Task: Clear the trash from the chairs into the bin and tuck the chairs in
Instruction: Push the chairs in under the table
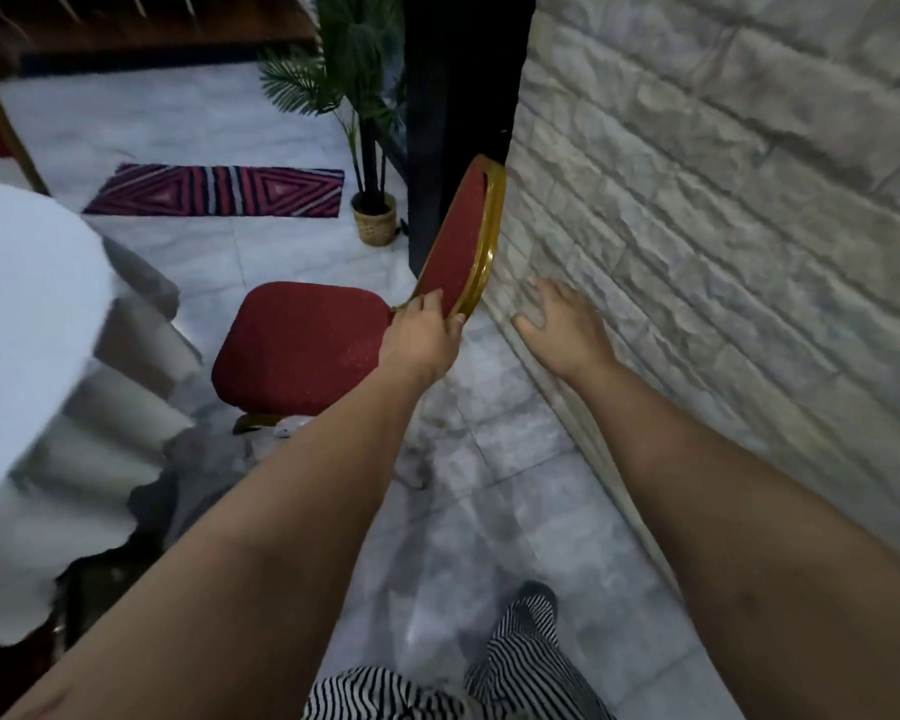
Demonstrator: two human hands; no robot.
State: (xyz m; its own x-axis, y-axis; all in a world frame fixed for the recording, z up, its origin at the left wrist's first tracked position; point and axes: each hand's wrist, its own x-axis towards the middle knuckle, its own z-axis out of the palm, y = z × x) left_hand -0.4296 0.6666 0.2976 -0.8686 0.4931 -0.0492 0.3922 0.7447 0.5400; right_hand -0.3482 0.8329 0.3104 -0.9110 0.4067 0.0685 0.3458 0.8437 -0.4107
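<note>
While the left hand (421,332) is pinching the chair (302,345) backrest's lower edge, fingers curled, its gold frame is touching the stone wall (697,200). Pulling one-handed is risking a scrape or a twist. The right hand (562,324) is bracing there, fingers spread.

No readable text, label, brand, number or sign appears anywhere in this view.
</note>
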